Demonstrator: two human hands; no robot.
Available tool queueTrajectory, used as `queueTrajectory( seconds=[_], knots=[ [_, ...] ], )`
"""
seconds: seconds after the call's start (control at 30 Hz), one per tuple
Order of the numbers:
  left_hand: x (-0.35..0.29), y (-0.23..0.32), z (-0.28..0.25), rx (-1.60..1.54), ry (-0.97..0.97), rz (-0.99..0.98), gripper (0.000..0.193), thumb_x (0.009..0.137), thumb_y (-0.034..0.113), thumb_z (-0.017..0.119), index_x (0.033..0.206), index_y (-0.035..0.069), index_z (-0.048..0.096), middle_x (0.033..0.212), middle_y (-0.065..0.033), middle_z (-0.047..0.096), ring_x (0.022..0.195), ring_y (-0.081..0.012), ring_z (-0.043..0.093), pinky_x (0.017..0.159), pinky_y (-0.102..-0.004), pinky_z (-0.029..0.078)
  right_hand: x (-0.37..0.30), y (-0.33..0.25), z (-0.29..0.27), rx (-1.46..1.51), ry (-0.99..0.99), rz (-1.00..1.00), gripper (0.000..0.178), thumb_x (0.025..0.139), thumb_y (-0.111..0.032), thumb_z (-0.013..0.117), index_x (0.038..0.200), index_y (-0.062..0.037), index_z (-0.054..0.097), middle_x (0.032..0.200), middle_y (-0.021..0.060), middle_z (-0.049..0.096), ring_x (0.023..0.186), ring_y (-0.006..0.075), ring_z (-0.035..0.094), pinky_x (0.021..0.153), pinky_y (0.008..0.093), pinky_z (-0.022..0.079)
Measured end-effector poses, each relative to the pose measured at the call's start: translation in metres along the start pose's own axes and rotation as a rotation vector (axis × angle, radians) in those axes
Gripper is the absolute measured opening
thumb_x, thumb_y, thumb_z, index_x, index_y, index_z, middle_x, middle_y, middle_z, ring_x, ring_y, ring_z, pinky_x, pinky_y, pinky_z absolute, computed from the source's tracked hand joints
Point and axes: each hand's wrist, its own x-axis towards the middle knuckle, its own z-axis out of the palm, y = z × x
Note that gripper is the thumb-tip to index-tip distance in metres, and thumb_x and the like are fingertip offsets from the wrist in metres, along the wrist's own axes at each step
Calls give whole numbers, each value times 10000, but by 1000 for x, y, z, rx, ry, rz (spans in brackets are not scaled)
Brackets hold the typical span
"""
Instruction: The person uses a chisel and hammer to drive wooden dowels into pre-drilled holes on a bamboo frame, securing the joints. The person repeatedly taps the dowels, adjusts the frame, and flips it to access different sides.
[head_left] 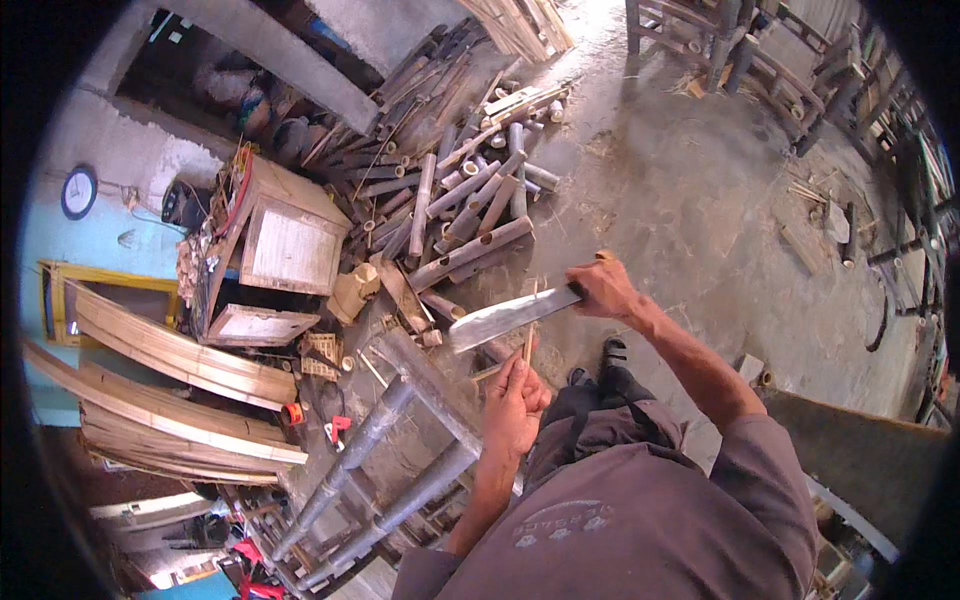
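My right hand (604,288) is wrapped round the handle of a broad-bladed knife (500,322). Its wide, pale blade points left, well clear of my body. Below the blade, my left hand (514,408) pinches a thin wooden stick (529,346) between thumb and fingers. The stick stands roughly upright, and its upper part runs up to the blade. From this view I cannot tell whether the edge touches it. Just left of my left hand is a grey wooden frame (400,392) with round legs.
Cut bamboo poles (478,205) lie heaped on the floor ahead. A worn wooden cabinet (293,246) stands left, with curved slatted panels (185,345) nearer me. Dark pole-built furniture (735,55) lines the far right. A large board (850,435) is at my right side.
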Motion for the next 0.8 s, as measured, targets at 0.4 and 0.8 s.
queueTrajectory(
  seconds=[0.4,0.8],
  knots=[
    [-17,-15,-95,-5,127,-46,509,965,158,482,1444,121,316,1062,-87,584,885,-164,540,770,-321,461,-27,68,-4,173,42,625,556,797,-193,627,1314,-66,467,916,184,641,798,286,637,739,387,492],
    [112,76,-170,1357,25,-18,312,963,324,533,966,37,654,720,-16,574,693,-87,527,612,-258,404,-108,-59,99,717,-68,843,661,800,-193,611,1405,-79,371,854,194,640,715,282,622,683,348,485]
  ],
)
